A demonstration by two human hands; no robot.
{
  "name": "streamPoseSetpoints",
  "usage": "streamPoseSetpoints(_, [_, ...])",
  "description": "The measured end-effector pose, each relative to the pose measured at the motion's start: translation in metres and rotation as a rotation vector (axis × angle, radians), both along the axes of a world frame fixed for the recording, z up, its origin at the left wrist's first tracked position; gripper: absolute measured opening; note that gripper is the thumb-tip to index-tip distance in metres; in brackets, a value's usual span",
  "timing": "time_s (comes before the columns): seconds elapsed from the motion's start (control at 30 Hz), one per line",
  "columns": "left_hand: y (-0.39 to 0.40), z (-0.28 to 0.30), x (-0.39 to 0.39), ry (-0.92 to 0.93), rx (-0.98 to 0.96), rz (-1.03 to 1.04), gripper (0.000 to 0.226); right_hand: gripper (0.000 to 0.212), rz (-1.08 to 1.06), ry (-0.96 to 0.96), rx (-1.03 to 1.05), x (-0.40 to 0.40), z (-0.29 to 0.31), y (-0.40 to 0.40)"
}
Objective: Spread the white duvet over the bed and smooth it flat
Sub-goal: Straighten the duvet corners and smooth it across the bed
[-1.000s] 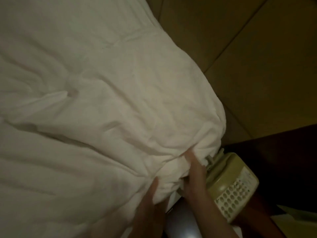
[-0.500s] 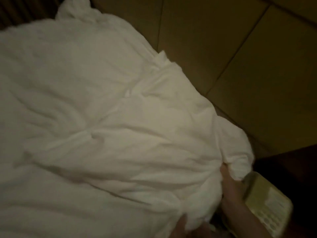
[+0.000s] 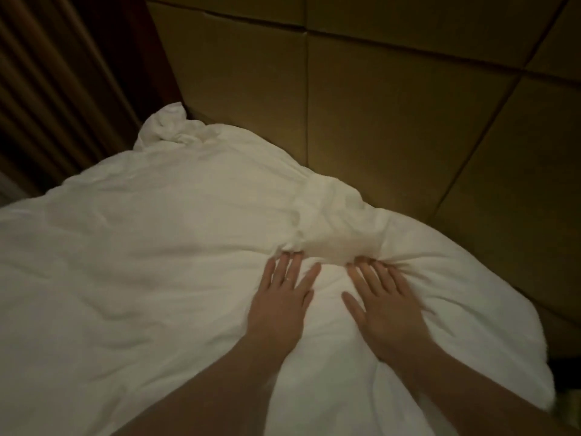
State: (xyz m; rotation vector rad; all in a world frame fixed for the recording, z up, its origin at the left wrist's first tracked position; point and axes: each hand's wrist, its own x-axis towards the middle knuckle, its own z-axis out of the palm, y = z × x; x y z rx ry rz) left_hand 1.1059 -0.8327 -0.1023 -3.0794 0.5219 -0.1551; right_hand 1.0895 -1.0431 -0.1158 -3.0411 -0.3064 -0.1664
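Observation:
The white duvet (image 3: 151,262) covers the bed across the lower left and middle of the head view, wrinkled, with a bunched ridge near the headboard side. My left hand (image 3: 279,297) lies flat on the duvet with fingers spread, a ring on one finger. My right hand (image 3: 382,300) lies flat beside it, fingers spread, its fingertips at the foot of the bunched ridge (image 3: 333,225). Neither hand grips the fabric. A crumpled duvet corner (image 3: 169,125) sits at the far end by the wall.
A padded panelled headboard wall (image 3: 393,105) runs along the far and right side of the bed. A dark ribbed curtain or panel (image 3: 47,89) stands at the upper left. The room is dim.
Both hands have let go of the duvet's near corner by the telephone and now press flat on top. The view has swung up, and the telephone has left the frame.

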Motion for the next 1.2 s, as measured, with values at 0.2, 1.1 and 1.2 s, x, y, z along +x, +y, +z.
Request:
streamPoseSetpoints(0.2, [-0.052,0.032,-0.034,-0.026,-0.372,0.181,0.058,0.056,0.160,-0.117,0.002,0.008,0.034,0.026])
streamPoseSetpoints(1.1, [0.046,0.020,-0.002,0.004,-0.294,0.476,0.040,0.051,0.458,-0.016,0.177,0.078,0.031,0.080])
streamPoseSetpoints(1.2, [0.058,-0.002,0.007,0.085,-0.094,0.357,0.036,0.072,0.189,0.066,-0.019,0.087,-0.008,0.069])
